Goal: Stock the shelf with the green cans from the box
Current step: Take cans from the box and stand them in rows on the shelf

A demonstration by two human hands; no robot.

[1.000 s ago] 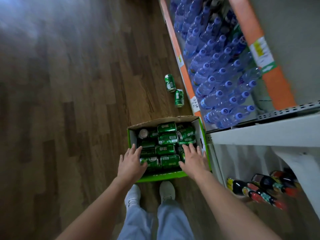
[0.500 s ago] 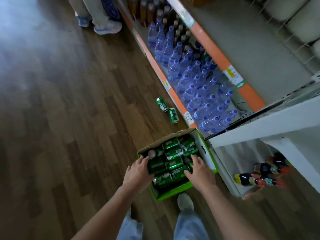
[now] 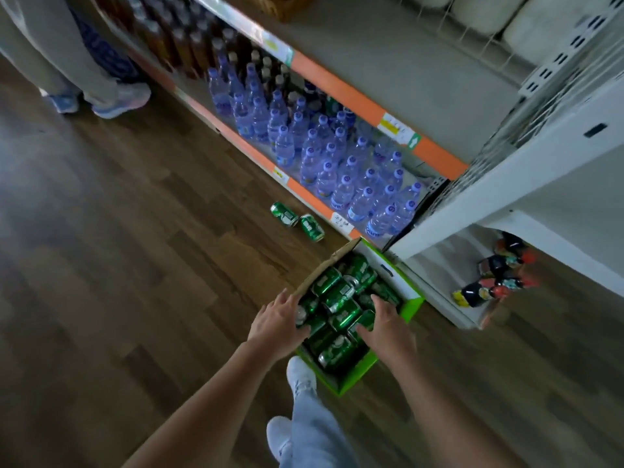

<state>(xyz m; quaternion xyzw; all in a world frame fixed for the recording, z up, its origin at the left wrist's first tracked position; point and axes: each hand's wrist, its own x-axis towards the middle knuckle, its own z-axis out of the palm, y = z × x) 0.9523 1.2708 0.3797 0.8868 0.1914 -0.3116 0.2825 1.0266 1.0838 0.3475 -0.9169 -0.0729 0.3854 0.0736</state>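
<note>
A green cardboard box (image 3: 403, 293) stands on the wooden floor against the shelf's corner, full of green cans (image 3: 337, 293) lying on their sides. My left hand (image 3: 275, 324) is at the box's left edge, thumb and fingers either side of a can. At the box's right side my right hand (image 3: 390, 329) grips another can the same way. Two loose green cans (image 3: 284, 213) (image 3: 312, 227) lie on the floor by the shelf (image 3: 388, 62), whose grey middle board is bare.
Blue-capped water bottles (image 3: 337, 163) fill the bottom shelf behind an orange price rail (image 3: 304, 194). A white shelf end (image 3: 506, 184) juts out at right, with sauce bottles (image 3: 496, 275) below. Another person's shoes (image 3: 118, 99) stand far left. My own shoe (image 3: 300, 373) touches the box.
My view has lifted and swung toward the shelf. Both hands went from lying flat over the cans to reaching down among them, thumbs now under a can each.
</note>
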